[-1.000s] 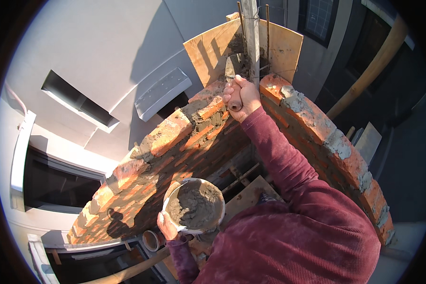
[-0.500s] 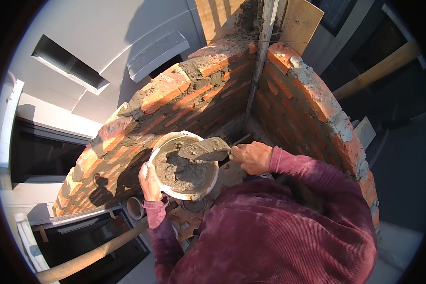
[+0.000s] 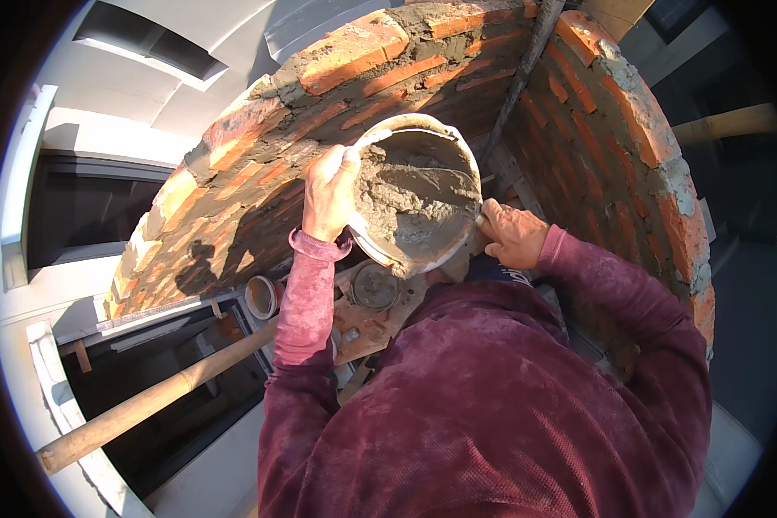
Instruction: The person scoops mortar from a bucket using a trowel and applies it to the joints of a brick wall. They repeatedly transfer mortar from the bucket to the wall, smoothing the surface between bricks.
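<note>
From here I see the left hand clamped on the bucket, the right hand curled closed around the trowel.

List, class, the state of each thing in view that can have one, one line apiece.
Round white-rimmed bucket: held up, open, partly filled
Grey mortar: wet-looking, lumpy
Mortar-coated metal trowel: blade inside the bucket
Bare left hand: closed on the bucket's rim
Bare right hand: closed round the trowel's handle
Left orange-brick wall: partly sunlit
Long pale wooden pole: slanted
</note>
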A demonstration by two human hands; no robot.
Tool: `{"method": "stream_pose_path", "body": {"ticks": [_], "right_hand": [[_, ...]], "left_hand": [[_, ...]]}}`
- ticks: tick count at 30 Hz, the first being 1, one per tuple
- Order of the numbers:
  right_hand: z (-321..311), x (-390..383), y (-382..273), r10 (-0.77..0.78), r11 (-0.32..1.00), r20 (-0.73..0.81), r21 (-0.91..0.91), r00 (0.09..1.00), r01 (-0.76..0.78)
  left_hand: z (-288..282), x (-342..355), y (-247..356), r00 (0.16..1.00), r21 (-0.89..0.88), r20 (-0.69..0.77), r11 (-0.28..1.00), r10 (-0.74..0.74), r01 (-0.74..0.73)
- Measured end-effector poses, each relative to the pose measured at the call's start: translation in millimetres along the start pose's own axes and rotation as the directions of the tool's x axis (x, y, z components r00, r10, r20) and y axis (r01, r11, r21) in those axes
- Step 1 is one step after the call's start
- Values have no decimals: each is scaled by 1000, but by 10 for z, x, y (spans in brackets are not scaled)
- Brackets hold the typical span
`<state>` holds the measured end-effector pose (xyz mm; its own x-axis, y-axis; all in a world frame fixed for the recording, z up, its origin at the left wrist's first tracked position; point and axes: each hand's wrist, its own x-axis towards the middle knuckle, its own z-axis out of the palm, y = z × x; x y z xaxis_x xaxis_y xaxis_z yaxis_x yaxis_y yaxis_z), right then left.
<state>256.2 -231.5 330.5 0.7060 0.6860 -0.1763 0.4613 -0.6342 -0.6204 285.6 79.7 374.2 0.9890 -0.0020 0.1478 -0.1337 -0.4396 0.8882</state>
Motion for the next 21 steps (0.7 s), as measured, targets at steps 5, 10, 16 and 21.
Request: {"method": "stream_pose_path", "body": {"ticks": [5,10,16,21], "right_hand": [[-252,29,-241,309,680,485,489,818,-547],[-45,-15,-19,132,444,413,788,901,-426],[-24,-150,-62,36,69,260,963,965,-262],[-66,-313,-47,56,-109,296,951,954,-289]], "left_hand": [[124,42,251,993,5,118,1000,23,-24],[443,182,431,981,-81,176,995,78,-64],[573,116,475,992,-172,122,985,15,6],[690,134,437,997,-252,-7,965,-70,66]]}}
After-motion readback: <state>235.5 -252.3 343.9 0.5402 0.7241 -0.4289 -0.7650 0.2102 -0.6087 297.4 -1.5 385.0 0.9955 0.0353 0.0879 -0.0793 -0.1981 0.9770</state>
